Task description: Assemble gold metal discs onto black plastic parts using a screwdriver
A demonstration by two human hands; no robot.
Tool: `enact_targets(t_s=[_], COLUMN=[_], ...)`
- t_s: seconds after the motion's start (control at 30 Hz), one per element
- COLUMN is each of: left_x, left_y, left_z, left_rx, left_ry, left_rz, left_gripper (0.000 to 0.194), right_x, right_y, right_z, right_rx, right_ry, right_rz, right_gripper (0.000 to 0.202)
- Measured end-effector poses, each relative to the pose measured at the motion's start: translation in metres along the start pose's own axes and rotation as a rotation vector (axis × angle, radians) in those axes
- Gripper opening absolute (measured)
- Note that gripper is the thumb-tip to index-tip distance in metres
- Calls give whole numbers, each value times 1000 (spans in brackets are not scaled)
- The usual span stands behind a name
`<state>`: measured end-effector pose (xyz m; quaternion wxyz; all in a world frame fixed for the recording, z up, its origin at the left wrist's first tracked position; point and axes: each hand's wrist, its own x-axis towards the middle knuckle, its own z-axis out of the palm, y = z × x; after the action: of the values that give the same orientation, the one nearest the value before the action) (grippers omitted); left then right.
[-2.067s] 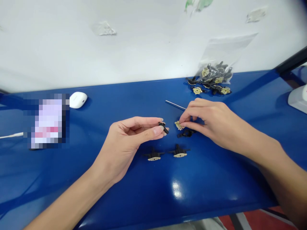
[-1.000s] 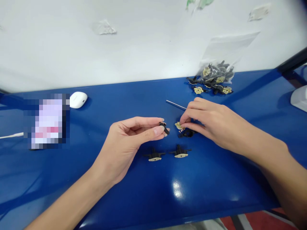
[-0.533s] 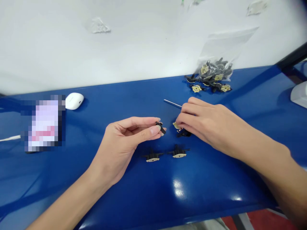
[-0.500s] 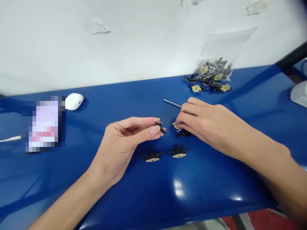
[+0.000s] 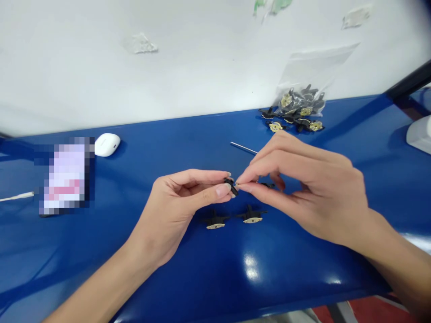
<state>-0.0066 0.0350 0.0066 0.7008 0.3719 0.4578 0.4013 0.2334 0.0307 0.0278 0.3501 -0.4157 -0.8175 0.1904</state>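
Between thumb and fingers, my left hand [image 5: 183, 202] holds a small black plastic part [image 5: 231, 186] above the blue table. My right hand [image 5: 303, 184] is closed in a pinch right beside that part, its fingertips gripping a tiny coppery piece [image 5: 237, 183] too small to name. Below the hands stand two black parts with brass-coloured plates, a left one [image 5: 215, 222] and a right one [image 5: 252, 216]. Another black part [image 5: 268, 185] lies partly hidden under my right hand. Behind that hand a thin metal rod [image 5: 243, 147] shows, its other end covered.
A clear plastic bag [image 5: 303, 96] of black and brass parts leans against the white wall, several loose ones [image 5: 276, 126] before it. At left are a phone-like blurred device [image 5: 65, 175], a white case [image 5: 107, 144] and a white cable [image 5: 16, 196]. A white object [image 5: 419, 137] stands far right.
My right hand has left the parts on the table and come left to the black part, now pinching a tiny piece. My left hand keeps its hold, nearly still.
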Motion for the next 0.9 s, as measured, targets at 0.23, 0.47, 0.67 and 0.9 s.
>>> enact_targets(t_s=[0.23,0.47,0.67,0.9], left_x=[-2,-2,-3,-3], left_y=[2,2,3,0], left_z=[1,0,-1,-1], left_rx=[-105,-149,-193,-199], left_ry=[-64,-103,-142,-159], left_rz=[-83,-127,-166,-164], left_gripper=[16,17,15,14], right_x=[0,-3,-2,-2], right_y=[0,6,7,5], right_z=[6,11,12,9], right_rx=[34,21,77,520], right_ry=[34,139,175,20], right_rz=[-34,-182,-185,236], right_gripper=[12,9,15,11])
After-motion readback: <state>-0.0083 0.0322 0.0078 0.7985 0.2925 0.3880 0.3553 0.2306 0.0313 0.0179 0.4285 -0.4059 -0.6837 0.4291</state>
